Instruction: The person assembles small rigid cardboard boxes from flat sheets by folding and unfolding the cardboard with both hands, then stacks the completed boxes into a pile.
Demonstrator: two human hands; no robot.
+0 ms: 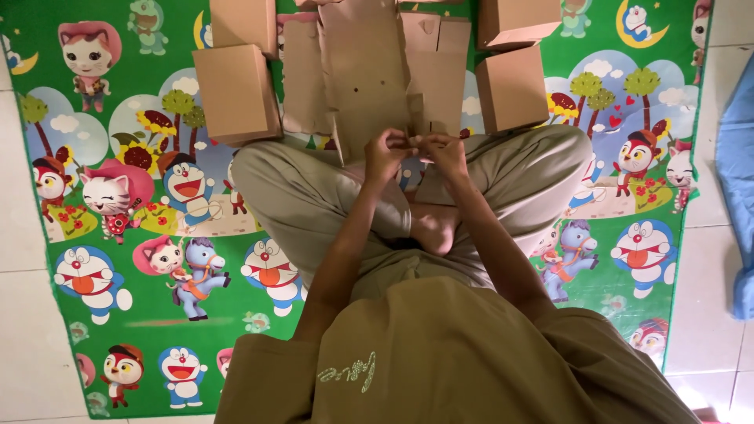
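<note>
The flat cardboard box blank (369,78) lies unfolded on the play mat (118,118), reaching from the mat's far edge toward the person's crossed legs, its near end right at both hands. The left hand (386,153) has its fingers curled together and pinches the near edge of the blank; the right hand (444,151) sits just beside it, fingers bent in and pressed against the same edge, the two hands almost touching. How firmly each fingertip grips cannot be told, as the knuckles hide them.

To the left of the blank a folded cardboard box (236,93) stands closed on the mat, touching the person's left knee. Another box (243,23) sits beyond it at the far edge. On the right of the blank a closed box (512,88) rests just above the right knee, with a box with a raised flap (514,22) behind it at the far edge.

The mat is green with cartoon animals and covers a pale tiled floor (23,314). A blue cloth (738,180) lies on the tiles beyond the mat's right edge.
</note>
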